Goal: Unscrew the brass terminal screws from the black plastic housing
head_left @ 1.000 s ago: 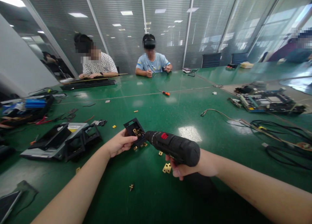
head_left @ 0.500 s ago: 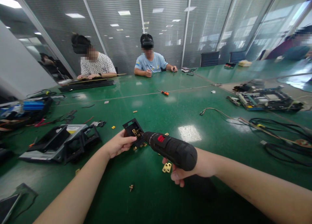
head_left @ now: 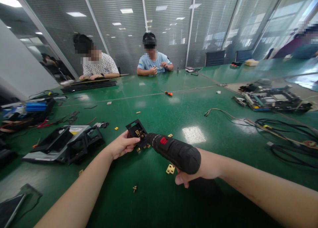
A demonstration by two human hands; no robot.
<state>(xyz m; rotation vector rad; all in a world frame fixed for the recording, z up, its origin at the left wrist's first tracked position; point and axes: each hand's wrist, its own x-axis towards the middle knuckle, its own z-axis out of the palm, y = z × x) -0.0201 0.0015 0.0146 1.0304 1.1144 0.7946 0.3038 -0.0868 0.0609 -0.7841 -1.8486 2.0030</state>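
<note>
My left hand [head_left: 123,145] is closed on the lower left edge of a small black plastic housing [head_left: 134,125], which it holds tilted above the table. Small brass-coloured metal parts [head_left: 138,133] show inside the housing. My right hand [head_left: 185,176] grips a black cordless drill [head_left: 174,152] with a red switch on top. The drill's nose points left into the housing, and its bit tip is too small to make out. Several brass pieces [head_left: 170,169] lie on the table by the right hand, and others lie under the housing. A small screw-like part [head_left: 134,188] lies nearer to me.
On the green table [head_left: 154,105], grey and black casings [head_left: 59,143] stand at left. An orange-handled screwdriver [head_left: 168,93] lies farther back. A circuit board [head_left: 278,99] and black cables [head_left: 285,132] are at right. Two people [head_left: 152,61] [head_left: 99,64] sit across the table.
Both my hands keep nearly the same pose, with the drill still at the housing. The person opposite in blue has let go of a small dark object and brought that hand inward.
</note>
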